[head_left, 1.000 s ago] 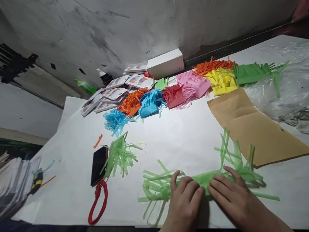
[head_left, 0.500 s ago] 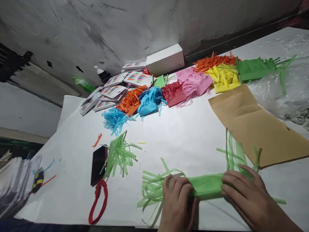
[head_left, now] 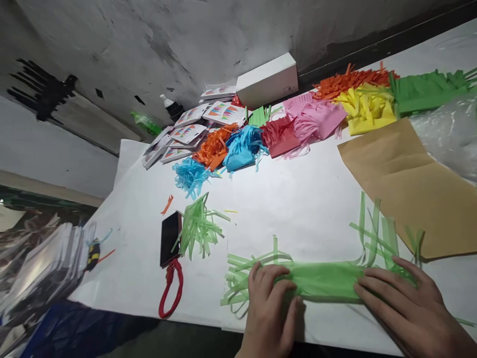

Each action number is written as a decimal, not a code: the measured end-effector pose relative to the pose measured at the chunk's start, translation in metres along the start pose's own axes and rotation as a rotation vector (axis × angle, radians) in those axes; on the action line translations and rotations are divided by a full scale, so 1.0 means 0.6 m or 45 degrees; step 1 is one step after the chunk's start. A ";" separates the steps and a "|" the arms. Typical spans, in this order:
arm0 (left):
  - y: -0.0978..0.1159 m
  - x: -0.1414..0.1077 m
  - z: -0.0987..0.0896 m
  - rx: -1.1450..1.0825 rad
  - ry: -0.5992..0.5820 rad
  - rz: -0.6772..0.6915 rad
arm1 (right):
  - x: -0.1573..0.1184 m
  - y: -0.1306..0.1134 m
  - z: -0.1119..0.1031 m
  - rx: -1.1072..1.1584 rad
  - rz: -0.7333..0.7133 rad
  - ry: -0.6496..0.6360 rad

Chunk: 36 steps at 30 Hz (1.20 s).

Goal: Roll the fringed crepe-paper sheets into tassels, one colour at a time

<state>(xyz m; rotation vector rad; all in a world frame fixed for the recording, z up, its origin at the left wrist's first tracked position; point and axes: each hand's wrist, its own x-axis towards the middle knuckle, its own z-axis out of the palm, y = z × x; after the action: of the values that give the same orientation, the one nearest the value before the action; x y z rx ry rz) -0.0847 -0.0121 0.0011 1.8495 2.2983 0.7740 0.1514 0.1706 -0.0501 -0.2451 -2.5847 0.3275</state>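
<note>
In the head view, a light green strip of tissue paper [head_left: 324, 281] with fringed ends lies flat along the near edge of the white-covered worktop [head_left: 290, 204], right of the middle. The left hand [head_left: 266, 298] rests on it beside the left fringe, fingers part-curled and thumb apart. The right hand [head_left: 406, 303] lies on the other end, its fingers long and nearly straight, below some upright green strands. Neither hand is closed around the strip.

A brown paper sheet [head_left: 413, 194] lies beyond the right hand, toward the worktop's right side. Left of the strip, a light green fringed bunch [head_left: 201, 226] overlaps the side of a dark phone [head_left: 170, 238], whose red strap [head_left: 175, 293] loops toward the near edge. Along the far edge are printed packets [head_left: 188, 133], a white box [head_left: 267, 82] and fringed bundles: blue [head_left: 242, 149], red [head_left: 280, 138], pink [head_left: 316, 119], yellow [head_left: 367, 109] and dark green [head_left: 428, 92].
</note>
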 end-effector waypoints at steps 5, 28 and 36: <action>-0.018 0.001 -0.002 -0.234 -0.104 -0.065 | 0.006 -0.008 0.000 0.057 0.056 0.017; 0.018 0.018 0.052 -0.040 0.246 0.302 | 0.031 -0.025 0.012 0.183 0.120 0.205; 0.027 0.013 0.057 -0.082 0.132 -0.166 | 0.063 -0.033 0.023 0.034 0.418 0.228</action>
<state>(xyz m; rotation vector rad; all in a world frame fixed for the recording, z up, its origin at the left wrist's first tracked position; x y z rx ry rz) -0.0595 0.0086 -0.0193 1.6508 2.3968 0.9325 0.1102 0.1579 -0.0382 -0.6619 -2.3578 0.4350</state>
